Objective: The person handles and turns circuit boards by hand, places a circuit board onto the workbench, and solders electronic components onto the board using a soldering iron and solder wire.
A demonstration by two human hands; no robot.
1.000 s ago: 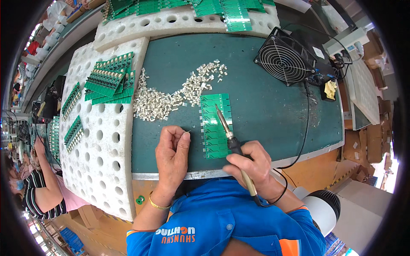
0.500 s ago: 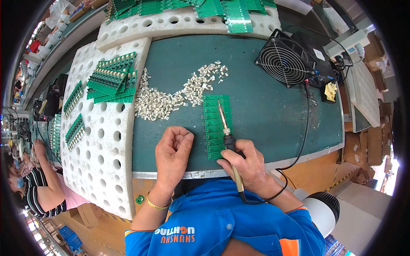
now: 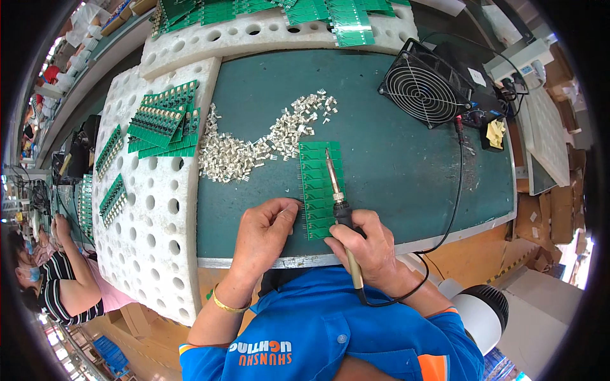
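Head view: soldering iron (image 3: pixel 340 200) poised over a green circuit board (image 3: pixel 316 190)

From where I stand, the right hand (image 3: pixel 370 246) wraps the iron's handle, the tip at the board's far end; whether it touches, I can't tell. The left hand (image 3: pixel 267 230) has thumb and fingers pinched together just beside the board's left edge; I can't tell whether anything is held there. The board lies flat on the green tabletop (image 3: pixel 400 184), ahead of and between the hands.

I'd judge the step to be lining up for iron work. The next move seems to call for steady fingertips and a precise touch of the tip.

Beyond the left hand, a heap of small white connectors (image 3: pixel 232 155) crowds the board's far left corner. To that hand's left, a perforated white foam slab (image 3: pixel 162 222) bears stacked boards with parts fitted (image 3: pixel 159 124). A black cord (image 3: pixel 427 273) loops by the right forearm and could snag. Past the right hand stands a black fan (image 3: pixel 422 89); well left of both hands is a co-worker (image 3: pixel 60 289).
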